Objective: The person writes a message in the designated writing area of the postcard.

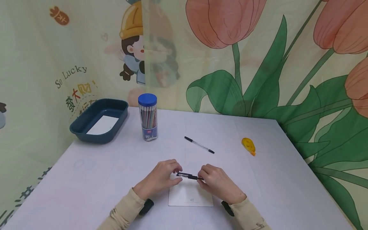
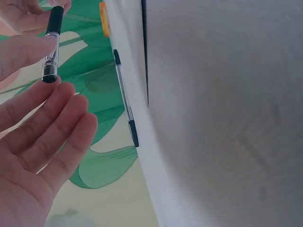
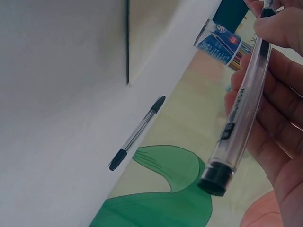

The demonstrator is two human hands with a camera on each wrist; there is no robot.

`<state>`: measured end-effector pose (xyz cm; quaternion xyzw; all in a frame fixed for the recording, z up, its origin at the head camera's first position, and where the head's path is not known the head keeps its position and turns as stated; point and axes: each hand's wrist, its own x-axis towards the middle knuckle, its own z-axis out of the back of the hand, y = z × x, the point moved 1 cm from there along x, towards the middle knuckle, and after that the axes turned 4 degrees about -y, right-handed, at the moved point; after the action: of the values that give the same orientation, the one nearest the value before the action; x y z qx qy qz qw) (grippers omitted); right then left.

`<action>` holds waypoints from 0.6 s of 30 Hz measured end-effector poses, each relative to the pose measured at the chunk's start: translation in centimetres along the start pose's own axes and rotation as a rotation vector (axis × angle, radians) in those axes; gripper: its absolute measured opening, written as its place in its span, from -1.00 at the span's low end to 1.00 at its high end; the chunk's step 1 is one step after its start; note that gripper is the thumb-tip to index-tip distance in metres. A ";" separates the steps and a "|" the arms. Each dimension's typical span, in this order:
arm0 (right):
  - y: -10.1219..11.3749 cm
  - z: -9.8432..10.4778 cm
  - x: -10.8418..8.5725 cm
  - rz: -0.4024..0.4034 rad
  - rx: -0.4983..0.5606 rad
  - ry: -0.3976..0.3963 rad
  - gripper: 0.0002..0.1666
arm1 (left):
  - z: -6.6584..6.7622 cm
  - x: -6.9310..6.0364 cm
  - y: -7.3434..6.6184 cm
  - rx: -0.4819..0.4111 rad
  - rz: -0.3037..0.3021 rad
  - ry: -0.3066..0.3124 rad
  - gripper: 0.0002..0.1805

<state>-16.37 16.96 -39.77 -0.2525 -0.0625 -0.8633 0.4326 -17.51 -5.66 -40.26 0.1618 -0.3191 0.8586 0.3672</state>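
A black-and-clear pen [image 1: 187,175] is held level over a white sheet or pad [image 1: 184,199]. My right hand [image 1: 217,182] pinches its barrel between thumb and fingers. The right wrist view shows its clear barrel [image 3: 239,118] with dark lettering and a black end plug. My left hand [image 1: 161,177] is around the clear-ended tip [image 2: 50,61], thumb on one side and fingers on the other. Those fingers [image 2: 52,142] look mostly straight; whether the thumb touches the pen I cannot tell. Beyond the hands lies a second pen [image 1: 199,145], clear with black ends.
At the back left stands a dark blue tray [image 1: 99,138] with white paper [image 1: 102,125] in it. Beside it is a clear jar [image 1: 148,118] of pencils with a blue lid. A yellow correction-tape-like dispenser [image 1: 248,145] lies at the right. Printed curtains [image 1: 172,95] border the table.
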 end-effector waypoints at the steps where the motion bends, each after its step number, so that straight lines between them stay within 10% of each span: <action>1: 0.0 0.0 0.0 -0.003 0.000 0.004 -0.80 | 0.0 0.0 0.0 -0.005 -0.004 0.002 -0.79; 18: 0.5 -0.1 -0.1 0.007 -0.032 -0.009 -0.77 | -0.1 -0.1 -0.2 -0.075 0.031 0.064 -0.87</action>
<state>-16.02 16.69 -39.96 -0.2634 -0.0497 -0.8616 0.4311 -17.30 -5.48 -40.27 0.1153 -0.3415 0.8563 0.3699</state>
